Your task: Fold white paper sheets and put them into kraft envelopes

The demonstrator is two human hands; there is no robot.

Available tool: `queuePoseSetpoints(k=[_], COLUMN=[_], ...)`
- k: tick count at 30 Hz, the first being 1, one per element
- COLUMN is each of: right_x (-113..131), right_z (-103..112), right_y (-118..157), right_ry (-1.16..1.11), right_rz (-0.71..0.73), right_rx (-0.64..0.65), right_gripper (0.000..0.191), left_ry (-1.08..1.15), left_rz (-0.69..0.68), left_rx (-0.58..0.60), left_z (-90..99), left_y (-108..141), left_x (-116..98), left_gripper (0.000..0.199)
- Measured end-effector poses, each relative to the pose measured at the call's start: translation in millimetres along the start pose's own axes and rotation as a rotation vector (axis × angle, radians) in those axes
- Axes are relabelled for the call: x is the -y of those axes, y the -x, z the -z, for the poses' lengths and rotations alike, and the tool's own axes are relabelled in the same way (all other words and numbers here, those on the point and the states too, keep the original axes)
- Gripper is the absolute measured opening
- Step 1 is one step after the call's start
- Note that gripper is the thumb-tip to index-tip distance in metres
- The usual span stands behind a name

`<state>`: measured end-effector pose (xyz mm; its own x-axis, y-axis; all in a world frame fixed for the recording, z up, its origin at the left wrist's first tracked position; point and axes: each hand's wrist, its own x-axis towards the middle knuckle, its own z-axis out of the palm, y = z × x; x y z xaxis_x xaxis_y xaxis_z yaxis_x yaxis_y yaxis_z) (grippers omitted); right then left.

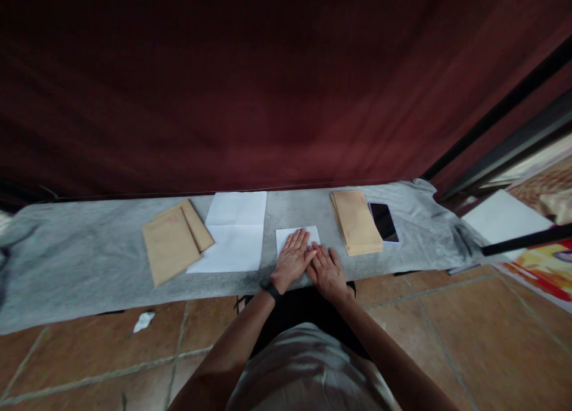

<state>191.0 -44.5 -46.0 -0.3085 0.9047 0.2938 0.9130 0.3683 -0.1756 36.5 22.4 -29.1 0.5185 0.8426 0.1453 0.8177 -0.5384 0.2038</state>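
Observation:
A small folded white sheet of paper [282,238] lies on the grey cloth in front of me, partly covered by my hands. My left hand [292,257], with a dark band on its wrist, rests flat on the paper with fingers stretched out. Beside it, my right hand [327,272] is laid flat at the paper's right side, its fingers extended. The two hands touch or nearly touch at the left thumb. To the left lie larger white sheets [236,238] with a crease across them.
Brown envelopes [172,244] lie at the left, overlapping the white sheets. On the right sits a stack of brown envelopes [357,220], next to a phone [383,222]. A dark red curtain [268,101] hangs behind the cloth-covered bench [89,250]. Crumpled white tissue [143,321] lies on the tiled floor.

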Motion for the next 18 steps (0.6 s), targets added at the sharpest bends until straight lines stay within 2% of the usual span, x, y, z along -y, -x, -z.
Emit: queuePoseSetpoints(k=[6, 11, 14, 18], right_x=[0.2, 0.2, 0.6, 1.1], right_z=[-2.3, -0.1, 0.9, 0.6], right_y=[0.8, 0.8, 0.8, 1.3], right_ry=[0.006, 0.004, 0.003, -0.006], right_rz=[-0.009, -0.013, -0.019, -0.024], right_rx=[-0.035, -0.037, -0.031, -0.033], right_gripper=[0.053, 0.056, 0.057, 0.057], left_ry=[-0.043, -0.068, -0.087, -0.103], left_rz=[0.087, 0.182, 0.227, 0.162], left_rx=[-0.039, -0.106, -0.104, -0.058], left_z=[6.7, 7.2, 9.9, 15.3], left_y=[38.8, 55.9, 65.9, 83.0], left_x=[9.0, 13.7, 13.3, 5.1], left_gripper=[0.067, 0.068, 0.068, 0.066])
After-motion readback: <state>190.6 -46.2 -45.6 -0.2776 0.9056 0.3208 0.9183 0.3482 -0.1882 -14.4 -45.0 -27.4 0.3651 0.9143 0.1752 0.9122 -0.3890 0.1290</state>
